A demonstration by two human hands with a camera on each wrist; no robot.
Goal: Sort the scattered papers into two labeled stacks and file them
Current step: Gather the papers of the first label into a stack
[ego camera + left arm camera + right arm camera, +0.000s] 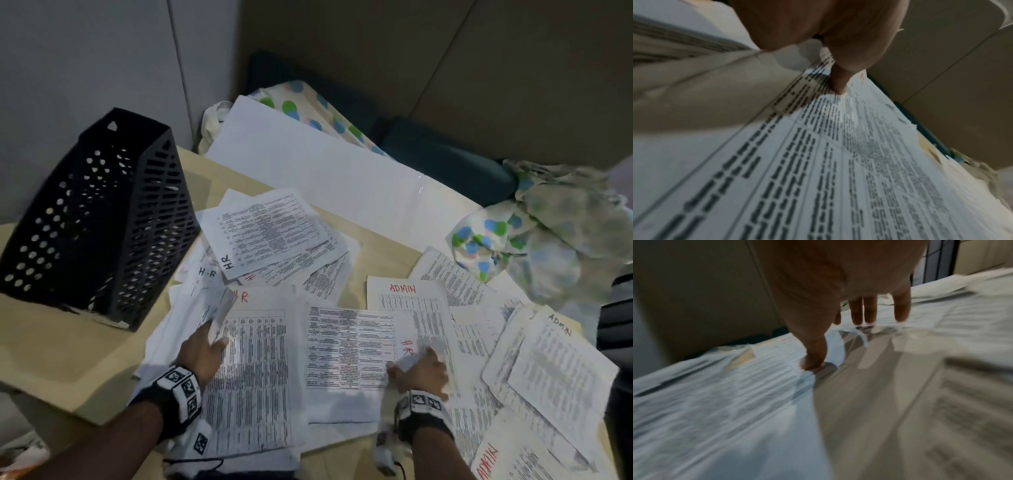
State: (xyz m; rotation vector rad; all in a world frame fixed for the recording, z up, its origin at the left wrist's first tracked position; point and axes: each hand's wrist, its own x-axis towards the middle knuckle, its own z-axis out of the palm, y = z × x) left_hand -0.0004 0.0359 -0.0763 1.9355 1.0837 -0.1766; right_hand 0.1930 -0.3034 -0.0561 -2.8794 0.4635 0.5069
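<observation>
Printed papers lie scattered over the tan table [61, 359], some marked HR, some ADMIN. My left hand [214, 337] pinches the raised left edge of an HR table sheet [253, 377]; in the left wrist view its thumb [838, 84] presses on the print. My right hand [414, 363] rests with straight fingers [869, 313] on the right edge of a second sheet marked HR in red [346, 346], which buckles up by the thumb. An ADMIN sheet [407, 298] lies just beyond it. A loose HR pile [267, 233] lies farther back.
A black mesh file holder [99, 219] stands at the table's left. More ADMIN sheets [555, 363] spread to the right. A long white board [308, 164] lies along the back edge, with dotted cloth [534, 233] bunched at the far right.
</observation>
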